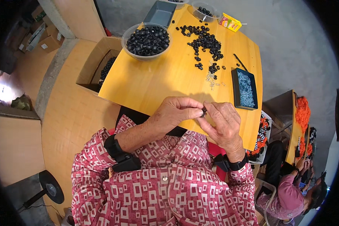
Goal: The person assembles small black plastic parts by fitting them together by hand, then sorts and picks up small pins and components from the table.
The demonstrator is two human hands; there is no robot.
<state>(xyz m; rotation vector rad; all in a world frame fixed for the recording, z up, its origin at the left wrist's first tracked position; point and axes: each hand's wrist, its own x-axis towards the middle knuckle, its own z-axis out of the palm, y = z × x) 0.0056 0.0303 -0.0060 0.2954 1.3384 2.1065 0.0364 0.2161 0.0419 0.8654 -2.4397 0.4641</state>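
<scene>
A pink patterned shirt (pixel 169 192) is nearest; beyond it, the left grip (pixel 175 112) and right grip (pixel 225 121) pinch together on a small black piece (pixel 204 112). Right of them on the surface (pixel 139 84) sits a dark tray (pixel 235 89) of pale bits (pixel 246 90); black beads (pixel 211 46) lie beyond.

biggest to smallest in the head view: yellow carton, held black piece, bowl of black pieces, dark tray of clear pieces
1. Bowl of black pieces
2. Dark tray of clear pieces
3. Yellow carton
4. Held black piece, partly hidden
</scene>
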